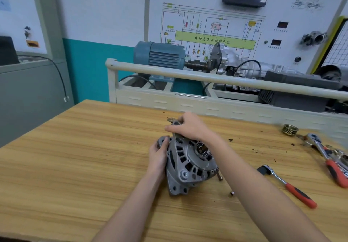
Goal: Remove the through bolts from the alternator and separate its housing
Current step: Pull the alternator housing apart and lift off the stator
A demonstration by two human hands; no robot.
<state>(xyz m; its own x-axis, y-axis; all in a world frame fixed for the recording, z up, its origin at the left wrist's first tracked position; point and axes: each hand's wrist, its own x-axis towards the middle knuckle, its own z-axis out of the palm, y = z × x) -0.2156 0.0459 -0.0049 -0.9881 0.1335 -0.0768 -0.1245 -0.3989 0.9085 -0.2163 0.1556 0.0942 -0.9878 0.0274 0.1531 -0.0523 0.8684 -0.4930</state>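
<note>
Centrally, the alternator (190, 163) was held between both hands on the wooden bench (79, 159), tilted so that its ribbed front housing and shaft bearing faced up toward the camera. The left hand (157, 157) was pressed against the left side of the casing, its fingers curled round the rear edge of the body. The right hand (190, 127) was closed over the upper mounting ear, thumb and fingers wrapped about the metal lug at the far end of the unit. A bolt (219, 175) was seen protruding from the lower right edge of the housing, and a small metal piece (232, 193), too small to be identified, lay on the bench just beside the right forearm. Further right, a ratchet with a red and black handle (286, 185) was laid diagonally on the wood, and a second, larger red-handled ratchet (329, 157) rested near the bench edge. A grooved pulley (290, 129) stood beyond it at the far right. Dark specks of debris were scattered over the surface. Behind the bench, a training rig with a blue electric motor (160, 55) and a wiring diagram board (214, 31) was visible
</note>
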